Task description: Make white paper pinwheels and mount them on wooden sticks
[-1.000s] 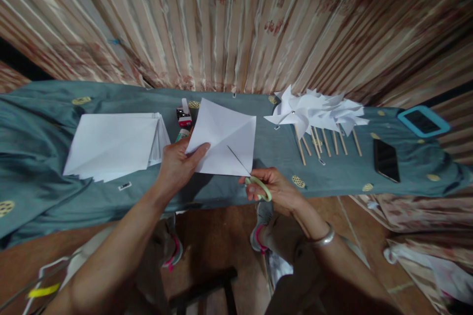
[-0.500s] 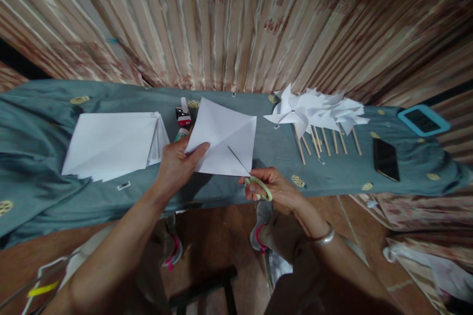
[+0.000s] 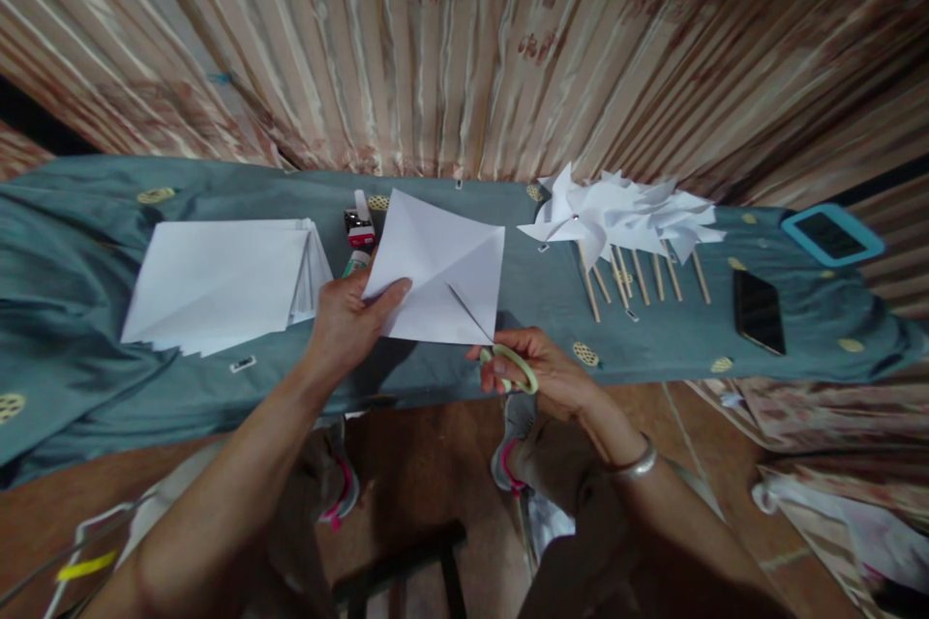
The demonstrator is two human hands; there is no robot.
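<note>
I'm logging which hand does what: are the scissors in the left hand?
No, the right hand holds the green-handled scissors, while the left hand grips the white paper sheet.

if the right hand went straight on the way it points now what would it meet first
Most likely the white sheet held in the left hand: the sheet's near corner lies just ahead of the right hand and its scissors. Whether it would slide over or under is hard to tell.

The paper sheet [image 3: 446,256] is white, the scissors handle [image 3: 529,371] at its near right corner pale green, the cloth [image 3: 552,300] beneath it teal-grey with yellow motifs, and the curtain [image 3: 435,58] behind it beige with reddish-brown prints.
</note>
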